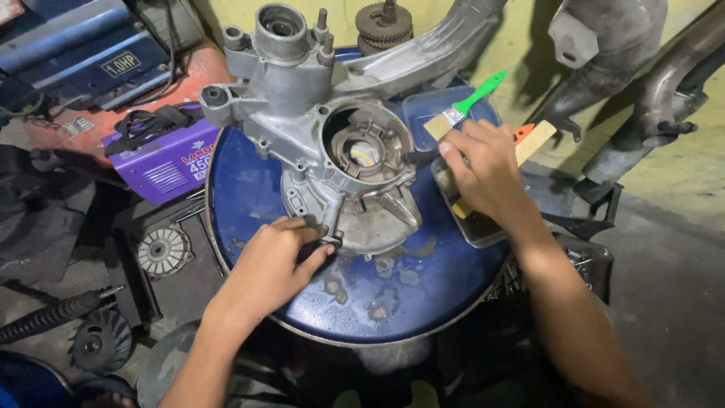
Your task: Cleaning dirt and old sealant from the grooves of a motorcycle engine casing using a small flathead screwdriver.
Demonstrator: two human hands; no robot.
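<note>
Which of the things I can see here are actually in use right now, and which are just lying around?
In use:
left hand, steadying the grey cast-metal engine casing
right hand, over the clear rectangular tray
green-handled paintbrush
round blue drum top

Lying about:
purple box-shaped machine
blue motor housing
toothed gear cluster
round finned metal disc

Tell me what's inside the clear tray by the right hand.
The clear tray holds a green-handled brush and a wooden handle. The right hand covers the tray's middle.
</note>
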